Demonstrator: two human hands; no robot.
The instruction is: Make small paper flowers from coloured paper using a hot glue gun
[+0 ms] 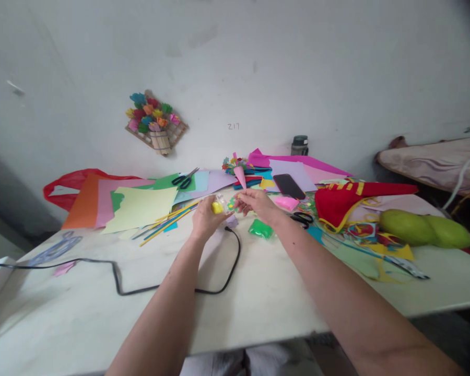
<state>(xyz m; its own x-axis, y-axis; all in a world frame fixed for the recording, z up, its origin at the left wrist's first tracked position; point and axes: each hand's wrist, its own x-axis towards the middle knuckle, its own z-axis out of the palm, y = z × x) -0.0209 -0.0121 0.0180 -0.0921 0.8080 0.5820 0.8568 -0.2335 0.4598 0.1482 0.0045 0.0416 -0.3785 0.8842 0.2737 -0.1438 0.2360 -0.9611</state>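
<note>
My left hand [207,218] is closed around a small see-through packet with a yellow lump [217,208] in it, a little above the table. Close by on the right, my right hand [255,202] has its thumb and forefinger pinched together; whatever is between them is too small to make out. Small green paper pieces [232,202] show between the two hands. Below my right wrist lies a bright green packet [260,228], and a pink packet [286,203] rests beyond that forearm. A pink paper cone with colourful paper bits [239,175] stands behind my hands.
Coloured paper sheets [141,209], scissors [185,179] and paper strips [168,222] lie left. A black cable [141,289] crosses the front. A phone [289,186], second scissors [302,219], red cloth [335,206] and green fruits [423,228] lie right. A bottle [300,145] stands by the wall.
</note>
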